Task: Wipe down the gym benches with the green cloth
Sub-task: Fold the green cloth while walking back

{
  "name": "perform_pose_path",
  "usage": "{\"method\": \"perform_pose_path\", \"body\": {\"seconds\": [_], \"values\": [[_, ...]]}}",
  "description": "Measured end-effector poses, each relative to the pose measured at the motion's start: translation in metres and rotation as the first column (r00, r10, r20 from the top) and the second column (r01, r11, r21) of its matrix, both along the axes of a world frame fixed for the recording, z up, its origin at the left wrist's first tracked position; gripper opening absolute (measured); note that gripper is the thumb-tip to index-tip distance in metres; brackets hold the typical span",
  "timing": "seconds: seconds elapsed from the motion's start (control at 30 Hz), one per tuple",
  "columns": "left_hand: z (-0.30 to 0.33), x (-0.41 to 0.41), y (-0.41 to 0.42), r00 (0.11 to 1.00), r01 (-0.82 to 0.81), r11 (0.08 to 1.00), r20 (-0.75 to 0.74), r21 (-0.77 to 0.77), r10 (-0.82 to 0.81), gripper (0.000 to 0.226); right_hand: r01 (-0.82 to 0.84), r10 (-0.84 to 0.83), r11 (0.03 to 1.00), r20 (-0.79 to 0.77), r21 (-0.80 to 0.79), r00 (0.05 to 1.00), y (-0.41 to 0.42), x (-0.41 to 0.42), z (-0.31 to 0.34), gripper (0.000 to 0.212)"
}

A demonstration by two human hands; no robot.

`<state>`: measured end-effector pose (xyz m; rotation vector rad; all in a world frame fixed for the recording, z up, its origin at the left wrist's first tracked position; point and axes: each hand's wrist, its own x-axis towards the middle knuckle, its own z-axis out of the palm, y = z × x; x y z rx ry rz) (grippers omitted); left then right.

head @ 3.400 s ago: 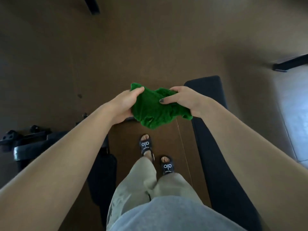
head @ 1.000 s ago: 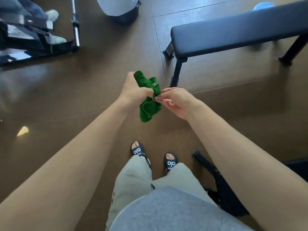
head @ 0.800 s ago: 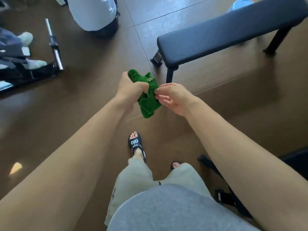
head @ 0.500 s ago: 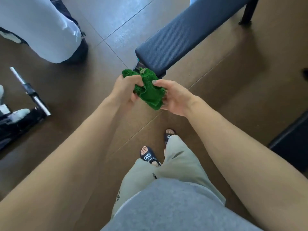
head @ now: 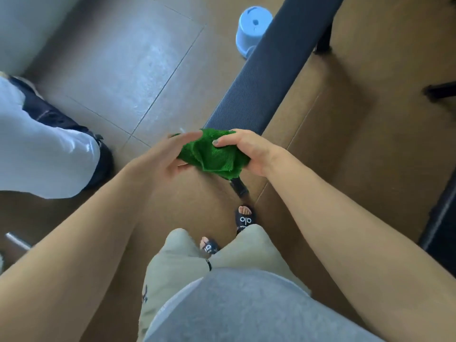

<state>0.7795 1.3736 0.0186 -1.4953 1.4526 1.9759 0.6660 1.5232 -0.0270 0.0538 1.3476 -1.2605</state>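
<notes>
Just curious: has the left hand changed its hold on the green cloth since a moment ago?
Yes. The left hand now lies open beside the green cloth, no longer gripping it.

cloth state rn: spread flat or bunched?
Bunched. The green cloth shows overlapping folds and sits crumpled between the right hand, which grips it, and the left hand, whose straight fingers touch it.

Both bare forearms reached forward and converged in front of the body. The right hand (head: 249,151) was curled, its thumb lying across the top of the bunched green cloth (head: 212,154) and its fingers wrapped beneath, gripping it. The left hand (head: 164,156) lay against the cloth's left side with its fingers (head: 187,139) stretched out nearly straight and blurred; whether it pinched the cloth could not be told. Both wrists were roughly straight, palms turned toward each other.
</notes>
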Motion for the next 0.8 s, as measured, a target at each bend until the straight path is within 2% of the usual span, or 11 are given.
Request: {"method": "perform_pose_path", "body": {"seconds": [0.07,0.13,0.17,0.27,0.4,0.5,0.6,0.67,0.8], "values": [[-0.002,-0.022,-0.037,0.997,0.077,0.994,0.036,-0.073,-0.074,0.039,0.027,-0.027,1.0,-0.023,0.009,0.999,-0.032,-0.019,0.007,0.028],[-0.008,-0.044,-0.079,0.994,0.104,0.988,0.042,-0.112,-0.1,0.054,0.077,-0.076,0.997,-0.037,0.028,0.996,-0.067,-0.038,0.006,0.031],[-0.013,-0.055,-0.101,0.995,0.1,0.989,0.032,-0.112,-0.097,0.058,0.106,-0.104,0.994,-0.042,0.038,0.994,-0.086,-0.047,0.002,0.034],[-0.024,-0.088,-0.169,0.989,0.15,0.986,0.028,-0.072,-0.148,0.059,0.216,-0.211,0.974,-0.075,0.066,0.975,-0.145,-0.068,-0.011,0.019],[-0.031,-0.12,-0.258,0.976,0.217,0.976,0.027,0.019,-0.217,0.06,0.353,-0.344,0.93,-0.099,0.101,0.934,-0.227,-0.086,-0.021,0.034],[-0.025,-0.145,-0.32,0.948,0.313,0.948,0.043,0.058,-0.316,0.067,0.414,-0.41,0.904,-0.058,0.104,0.91,-0.282,-0.096,-0.016,0.034],[-0.016,-0.18,-0.367,0.906,0.409,0.898,0.041,0.162,-0.42,0.08,0.454,-0.454,0.886,-0.016,0.095,0.891,-0.315,-0.117,-0.004,0.035],[-0.007,-0.209,-0.387,0.871,0.473,0.851,0.023,0.229,-0.49,0.077,0.47,-0.47,0.878,-0.022,0.094,0.882,-0.328,-0.136,0.003,0.036],[0.002,-0.276,-0.412,0.723,0.68,0.705,-0.021,0.199,-0.691,0.04,0.52,-0.517,0.85,-0.06,0.083,0.854,-0.345,-0.183,0.012,0.037]]}}
